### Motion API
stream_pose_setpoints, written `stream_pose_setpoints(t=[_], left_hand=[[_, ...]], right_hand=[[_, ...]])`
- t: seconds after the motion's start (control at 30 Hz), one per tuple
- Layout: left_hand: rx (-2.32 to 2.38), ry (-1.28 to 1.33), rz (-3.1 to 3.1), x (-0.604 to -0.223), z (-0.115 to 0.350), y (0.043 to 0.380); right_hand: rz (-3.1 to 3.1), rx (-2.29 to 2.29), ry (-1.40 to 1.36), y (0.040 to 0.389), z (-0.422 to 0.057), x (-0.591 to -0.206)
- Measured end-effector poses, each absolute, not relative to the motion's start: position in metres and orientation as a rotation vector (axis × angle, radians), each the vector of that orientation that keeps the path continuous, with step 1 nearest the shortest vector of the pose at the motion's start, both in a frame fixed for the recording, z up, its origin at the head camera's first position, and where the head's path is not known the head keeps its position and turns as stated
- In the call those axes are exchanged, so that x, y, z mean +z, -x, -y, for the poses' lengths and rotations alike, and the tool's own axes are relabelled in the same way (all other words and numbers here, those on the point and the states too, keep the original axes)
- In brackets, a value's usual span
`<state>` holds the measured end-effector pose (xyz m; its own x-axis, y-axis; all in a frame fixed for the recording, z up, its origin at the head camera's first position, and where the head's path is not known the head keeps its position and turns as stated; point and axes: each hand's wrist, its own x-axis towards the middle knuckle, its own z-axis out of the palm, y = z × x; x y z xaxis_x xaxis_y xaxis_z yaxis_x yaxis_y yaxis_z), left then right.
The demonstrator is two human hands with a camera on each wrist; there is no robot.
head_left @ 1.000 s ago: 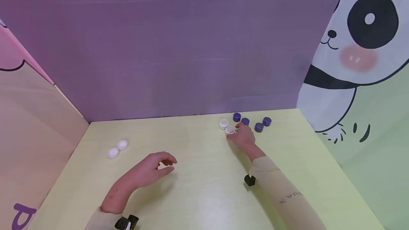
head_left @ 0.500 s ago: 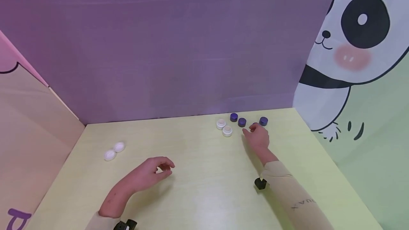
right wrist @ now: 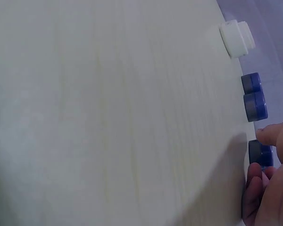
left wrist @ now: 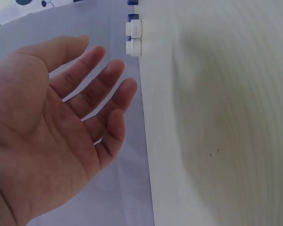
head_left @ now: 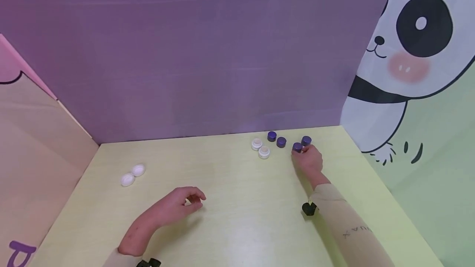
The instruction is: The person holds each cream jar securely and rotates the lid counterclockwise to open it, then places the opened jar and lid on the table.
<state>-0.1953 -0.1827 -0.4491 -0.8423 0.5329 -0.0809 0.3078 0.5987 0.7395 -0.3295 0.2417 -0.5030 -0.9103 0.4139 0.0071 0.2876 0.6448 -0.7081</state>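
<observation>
While the right hand (head_left: 311, 161) pinches a blue cylinder (head_left: 297, 147) right of the nearer white jar (head_left: 264, 153), left hand (head_left: 177, 207) empty, positioning apparently calls for steadiness.

Blue containers (head_left: 281, 142) flank a narrow free gap.

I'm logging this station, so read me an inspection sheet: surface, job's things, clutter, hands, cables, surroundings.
Surface: pale table, wood-grained; two dark specks show in the left wrist view.
Job's things: four blue cylinders and two white jars toward the back right; two white discs at left.
Clutter: nothing seen.
Hands: right hand at the right-hand pair of blue cylinders, grip unclear; left hand above the table, fingers relaxed, holding nothing.
Cables: nothing seen.
Surroundings: purple wall behind, panda print at right.
</observation>
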Motion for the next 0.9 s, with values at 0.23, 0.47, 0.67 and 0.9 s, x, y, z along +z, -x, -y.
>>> stream_pose_setpoints(t=[0.23, 0.47, 0.67, 0.9], left_hand=[[1.077, -0.699, -2.522, -0.449, 0.178, 0.192], [1.063, -0.702, -2.521, -0.450, 0.177, 0.189], [1.073, -0.697, -2.509, -0.454, 0.177, 0.186], [1.114, -0.700, -2.507, -0.465, 0.172, 0.187]], right_hand=[[2.709, 1.127, 0.601, 0.335, -0.244, -0.505], [2.755, 1.061, 0.538, 0.337, -0.244, -0.503], [2.786, 1.018, 0.537, 0.339, -0.242, -0.505], [2.753, 1.050, 0.519, 0.336, -0.245, -0.508]])
